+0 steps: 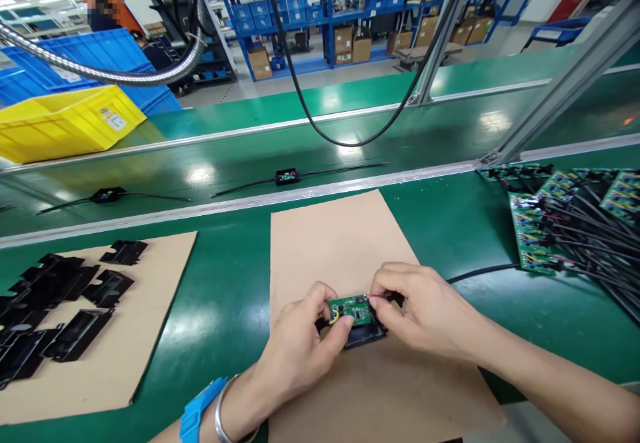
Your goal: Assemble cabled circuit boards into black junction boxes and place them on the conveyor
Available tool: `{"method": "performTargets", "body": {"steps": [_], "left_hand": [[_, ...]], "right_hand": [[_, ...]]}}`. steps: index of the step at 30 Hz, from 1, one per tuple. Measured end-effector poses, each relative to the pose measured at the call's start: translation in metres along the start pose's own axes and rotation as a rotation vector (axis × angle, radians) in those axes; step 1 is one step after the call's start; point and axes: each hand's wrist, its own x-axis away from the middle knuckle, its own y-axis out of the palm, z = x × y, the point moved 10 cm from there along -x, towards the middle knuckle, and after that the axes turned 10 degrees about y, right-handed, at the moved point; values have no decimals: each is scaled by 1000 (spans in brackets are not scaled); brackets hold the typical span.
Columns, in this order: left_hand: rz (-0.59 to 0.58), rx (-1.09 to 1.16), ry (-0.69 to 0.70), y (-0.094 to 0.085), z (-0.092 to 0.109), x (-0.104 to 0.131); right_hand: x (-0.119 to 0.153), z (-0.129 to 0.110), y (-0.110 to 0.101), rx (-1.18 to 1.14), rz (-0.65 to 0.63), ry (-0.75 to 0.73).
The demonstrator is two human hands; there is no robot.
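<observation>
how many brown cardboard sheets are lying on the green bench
2. One flat brown cardboard sheet lies beneath the left hand and right hand; the other sheet sits at left, under black plastic cases. Any stacked beneath would be hidden.

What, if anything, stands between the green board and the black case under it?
Nothing visible stands between the board and the case, though the left hand has its thumb on the board's near edge; the space directly beneath is hidden.

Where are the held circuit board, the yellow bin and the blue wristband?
Held circuit board [355, 310], head view: its green face.
Yellow bin [65, 127], head view: its side wall.
Blue wristband [199, 408], head view: its outer band.
</observation>
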Motion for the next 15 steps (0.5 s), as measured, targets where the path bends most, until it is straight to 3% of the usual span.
{"method": "performTargets", "body": {"steps": [3, 7, 11, 15], "left_hand": [[43, 13, -33, -4, 8, -5], [36, 72, -87, 4, 7, -8], [-86, 112, -99, 19, 0, -2], [-130, -105, 6, 21, 4, 5]], "right_hand": [[-4, -31, 4, 295, 143, -104], [8, -58, 29, 586, 118, -229], [22, -46, 33, 502, 26, -315], [20, -22, 36, 326, -98, -378]]}}
